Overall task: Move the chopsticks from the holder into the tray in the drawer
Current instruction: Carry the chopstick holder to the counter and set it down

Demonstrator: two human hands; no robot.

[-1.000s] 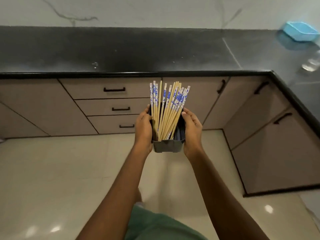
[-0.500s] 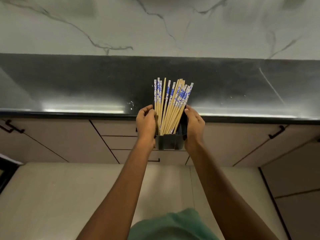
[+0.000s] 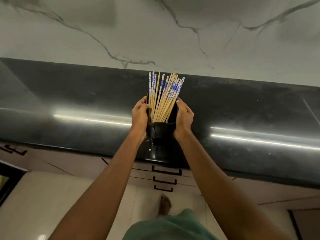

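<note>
At the left of the frame the dark polished counter (image 3: 69, 104) runs across under a white wall (image 3: 155, 32) veined with grey. Left of centre, my left hand (image 3: 139, 115) wraps the left side of the black holder (image 3: 160, 129), with my fingers curled around its wall and my thumb up near the rim. The holder stands upright over the counter, which shows its reflection just below. I cannot tell whether its base touches the surface.

The chopsticks (image 3: 164, 97) are all in the holder, a bundle of pale wooden sticks fanning up and leaning slightly right. Their tops carry a blue-and-white print too small to read as any writing. My right hand (image 3: 183, 116) clasps the holder's right side in the same way, fingers bent around it and fingertips near the sticks.

Below centre, under the counter edge, three drawers (image 3: 166, 172) with black handles are closed. Near the bottom are my bare foot (image 3: 164, 204) and green clothing (image 3: 173, 226).
</note>
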